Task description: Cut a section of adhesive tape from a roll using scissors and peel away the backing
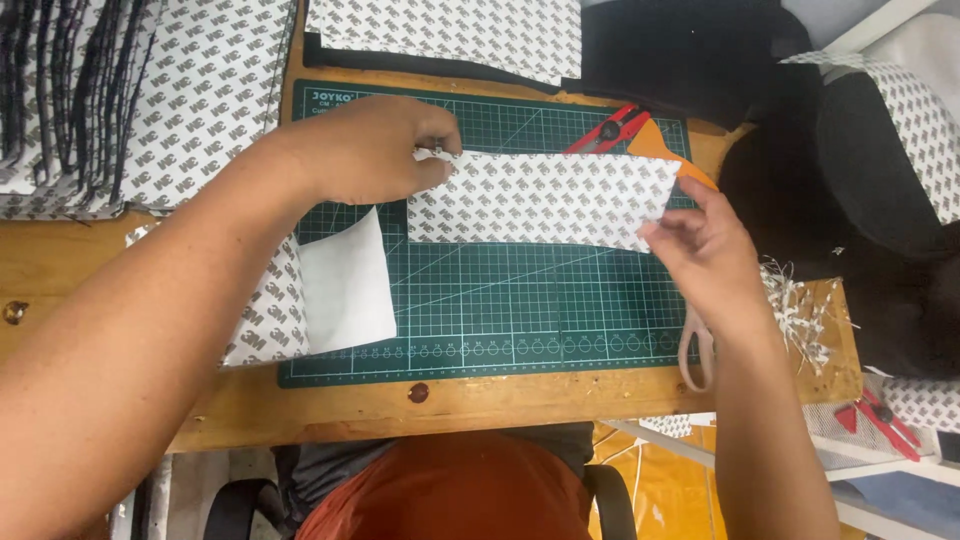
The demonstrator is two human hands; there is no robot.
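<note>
Patterned white strip [545, 200] stretched over green cutting mat [480, 300]. Pinched at upper left corner by left hand [370, 150], at right end by right hand [705, 245].

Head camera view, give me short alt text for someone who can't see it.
Two hands hold a white patterned strip over a green cutting mat, the left hand pinching its left end and the right hand its right end. Red snips and an orange tool lie behind the strip on the wooden table.
</note>
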